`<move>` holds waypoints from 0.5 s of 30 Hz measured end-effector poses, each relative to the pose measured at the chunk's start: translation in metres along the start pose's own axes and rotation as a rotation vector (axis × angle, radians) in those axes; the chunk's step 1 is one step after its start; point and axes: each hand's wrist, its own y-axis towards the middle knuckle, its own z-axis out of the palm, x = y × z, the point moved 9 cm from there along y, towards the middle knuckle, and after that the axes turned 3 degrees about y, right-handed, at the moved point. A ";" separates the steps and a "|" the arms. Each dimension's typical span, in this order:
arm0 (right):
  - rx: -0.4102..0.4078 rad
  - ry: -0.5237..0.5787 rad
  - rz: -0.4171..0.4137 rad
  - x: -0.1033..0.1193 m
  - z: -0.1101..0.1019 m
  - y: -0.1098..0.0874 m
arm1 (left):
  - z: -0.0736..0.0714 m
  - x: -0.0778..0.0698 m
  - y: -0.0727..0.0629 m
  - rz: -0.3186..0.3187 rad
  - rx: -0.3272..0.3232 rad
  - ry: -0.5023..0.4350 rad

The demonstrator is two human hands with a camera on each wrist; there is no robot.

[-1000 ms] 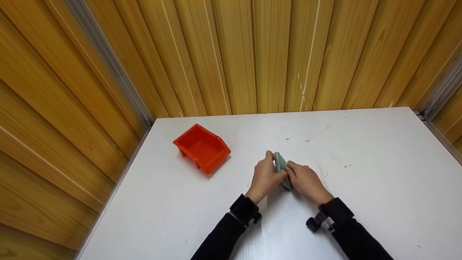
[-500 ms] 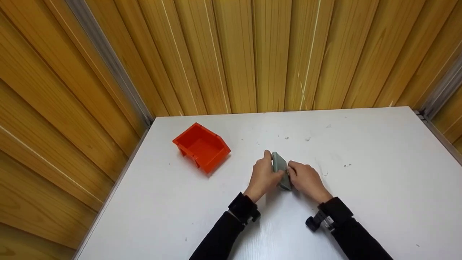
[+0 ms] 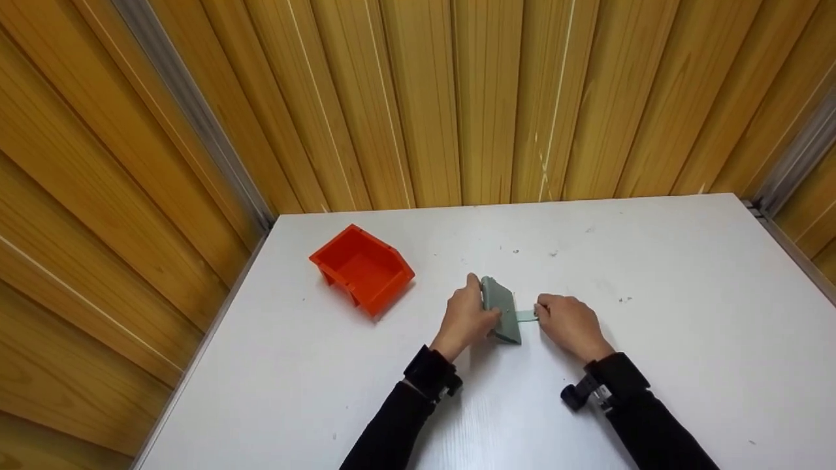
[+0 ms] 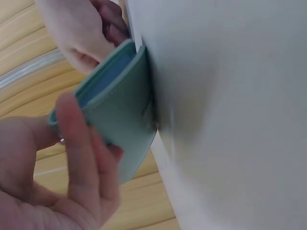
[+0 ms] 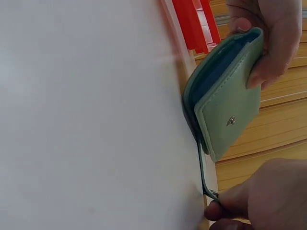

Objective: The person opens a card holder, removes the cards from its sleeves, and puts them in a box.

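A pale green wallet (image 3: 500, 300) stands tilted on its edge over the white table. My left hand (image 3: 465, 316) grips it at its folded side, thumb on one face and fingers on the other. From the opposite side runs a narrow closure strap (image 3: 526, 316), stretched out sideways. My right hand (image 3: 571, 324) pinches the strap's free end, with a bit of metal showing there in the right wrist view. In that view the wallet (image 5: 235, 100) parts slightly along its edges, its blue-green inside showing, and a small metal emblem (image 5: 231, 120) sits on its cover.
A red plastic bin (image 3: 362, 267) stands on the white table (image 3: 653, 274), to the left of my hands and farther back. Behind the table rises a wall of yellow wood-look panels (image 3: 424, 104), with more on the left side.
My right hand has moved right, drawing the strap out from the wallet. The left hand has shifted slightly left with the wallet, whose cover now shows more.
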 end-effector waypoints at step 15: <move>0.045 -0.068 0.020 -0.008 0.000 0.000 | 0.003 0.006 -0.003 0.038 0.061 0.425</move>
